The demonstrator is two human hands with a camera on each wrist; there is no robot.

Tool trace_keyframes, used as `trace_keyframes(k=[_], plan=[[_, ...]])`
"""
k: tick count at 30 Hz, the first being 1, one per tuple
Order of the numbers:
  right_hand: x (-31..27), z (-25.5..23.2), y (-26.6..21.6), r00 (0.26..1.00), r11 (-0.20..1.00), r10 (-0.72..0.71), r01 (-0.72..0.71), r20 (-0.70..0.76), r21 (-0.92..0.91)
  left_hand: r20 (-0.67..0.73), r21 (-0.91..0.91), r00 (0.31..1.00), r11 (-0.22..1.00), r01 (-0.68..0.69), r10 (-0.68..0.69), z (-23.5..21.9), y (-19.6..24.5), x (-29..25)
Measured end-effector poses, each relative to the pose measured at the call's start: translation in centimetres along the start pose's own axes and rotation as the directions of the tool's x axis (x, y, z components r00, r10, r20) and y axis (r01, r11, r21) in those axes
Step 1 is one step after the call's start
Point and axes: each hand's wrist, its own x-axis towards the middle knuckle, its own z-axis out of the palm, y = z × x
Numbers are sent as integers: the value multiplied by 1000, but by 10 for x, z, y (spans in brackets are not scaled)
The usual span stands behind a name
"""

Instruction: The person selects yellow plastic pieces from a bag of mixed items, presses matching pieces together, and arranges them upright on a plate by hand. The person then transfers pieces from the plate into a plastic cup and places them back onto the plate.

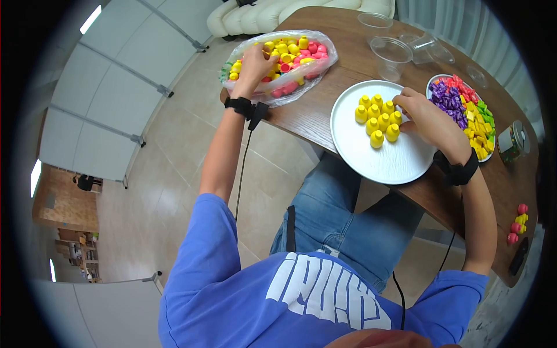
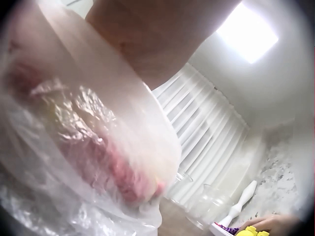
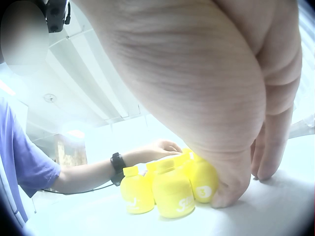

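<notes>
In the head view the left hand [image 1: 253,65] reaches into a clear plastic bag [image 1: 320,65] of yellow and pink bottle-shaped pieces; its fingertips are partly hidden among them. The bag [image 2: 93,162] fills much of the left wrist view, with the wrist above it. Several yellow bottles [image 1: 376,138] stand upright in a cluster on a round white plate [image 1: 362,159]. At the cluster's right edge is the right hand [image 1: 428,120], fingers extended down to the plate. In the right wrist view its thumb [image 3: 227,191] touches a yellow bottle [image 3: 203,181] marked 3.
Clear plastic cups [image 1: 391,55] and lids stand at the table's far side. Right of the plate are a tray of purple, red, yellow and green pieces [image 1: 477,124] and a lidded jar [image 1: 510,141]. Pink and yellow pieces [image 1: 515,228] and a black object [image 1: 519,256] lie near the right edge.
</notes>
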Motion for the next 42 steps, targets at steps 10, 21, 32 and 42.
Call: trace_keyframes(k=[10,21,32,42], plan=[[1,9,13,997,997,-65,63,-45,-41,-124,-240,983,957,-161,134,-22,61,-43],[4,9,13,999,999,-49,49,-19,-16,218,-541,925,827,-152,312,-38,181,-152],[3,6,9,1000,1000,-27,27,-4,-10,181,-654,935,748,-118,306,-29,187,-152],[4,6,10,1000,999,-6,6,-2,41,-121,-423,984,891,-168,128,-40,108,-83]])
